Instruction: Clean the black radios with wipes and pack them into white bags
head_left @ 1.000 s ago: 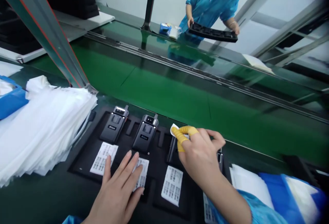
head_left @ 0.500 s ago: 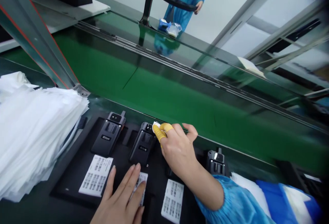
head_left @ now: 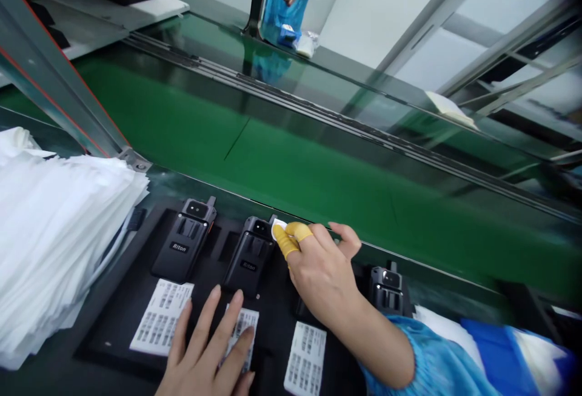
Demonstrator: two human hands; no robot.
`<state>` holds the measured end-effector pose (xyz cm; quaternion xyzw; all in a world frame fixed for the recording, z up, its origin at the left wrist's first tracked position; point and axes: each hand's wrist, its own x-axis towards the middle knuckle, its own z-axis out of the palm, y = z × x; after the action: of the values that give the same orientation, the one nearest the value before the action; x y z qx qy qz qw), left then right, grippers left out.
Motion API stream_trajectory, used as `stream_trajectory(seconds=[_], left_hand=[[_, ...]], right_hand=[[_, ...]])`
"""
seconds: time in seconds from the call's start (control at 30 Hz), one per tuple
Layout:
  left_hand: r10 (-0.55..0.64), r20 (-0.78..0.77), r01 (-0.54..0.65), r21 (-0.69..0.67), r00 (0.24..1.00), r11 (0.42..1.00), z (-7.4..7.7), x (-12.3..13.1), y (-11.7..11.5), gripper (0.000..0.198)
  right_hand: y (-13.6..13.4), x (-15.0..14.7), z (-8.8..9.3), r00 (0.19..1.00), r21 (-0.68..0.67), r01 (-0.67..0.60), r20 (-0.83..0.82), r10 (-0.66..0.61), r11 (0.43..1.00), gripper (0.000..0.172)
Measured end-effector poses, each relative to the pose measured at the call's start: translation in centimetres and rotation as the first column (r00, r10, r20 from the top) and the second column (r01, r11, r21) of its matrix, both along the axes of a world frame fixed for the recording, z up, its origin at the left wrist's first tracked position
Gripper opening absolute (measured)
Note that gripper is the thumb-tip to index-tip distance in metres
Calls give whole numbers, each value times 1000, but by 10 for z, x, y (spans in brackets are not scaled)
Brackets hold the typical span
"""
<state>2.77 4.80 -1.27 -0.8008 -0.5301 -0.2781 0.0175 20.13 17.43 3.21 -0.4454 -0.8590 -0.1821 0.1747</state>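
Right hand [head_left: 324, 271] has shifted left in the head view since one second ago, from the third handset [head_left: 305, 310] to the antenna end of the second handset [head_left: 245, 262], its grip pinched on a white pad [head_left: 279, 223] between yellow finger cots [head_left: 285, 242]. Second handset lies in the black tray [head_left: 116, 326] on the bench [head_left: 39, 379]; the left hand [head_left: 204, 369] remains open over a label sheet [head_left: 249, 321].

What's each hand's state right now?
Left hand: open, spread over a barcode sheet, no grasp visible.
Right hand: closed, pinching a small white piece.
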Motion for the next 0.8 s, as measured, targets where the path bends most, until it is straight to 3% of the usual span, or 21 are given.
stream_trajectory(seconds=[0.17, 0.3, 0.43, 0.53, 0.67, 0.8], left_hand=[[-12, -45, 11, -30, 999, 999, -3, 1, -1, 30], [-18, -50, 18, -16, 999, 1000, -2, 1, 0, 31], [-31, -25, 31, -3, 999, 1000, -1, -1, 0, 27], [-18, 66, 18, 11, 998, 1000, -1, -2, -4, 19], [39, 236, -63, 93, 971, 994, -1, -7, -8, 8], [204, 162, -213, 44, 965, 976, 0, -24, -10, 21]], right_hand=[[0, -2, -6, 1000, -29, -30, -7, 30, 999, 28], [-2, 12, -11, 999, -46, 24, 28, -22, 999, 30], [-1, 26, -5, 995, -64, 92, -21, -93, 994, 30], [2, 26, 6, 1000, -74, 10, 17, -9, 997, 25], [9, 3, 17, 993, -41, -113, 35, 115, 993, 24], [14, -34, 17, 975, 2, -214, 67, 213, 977, 24]])
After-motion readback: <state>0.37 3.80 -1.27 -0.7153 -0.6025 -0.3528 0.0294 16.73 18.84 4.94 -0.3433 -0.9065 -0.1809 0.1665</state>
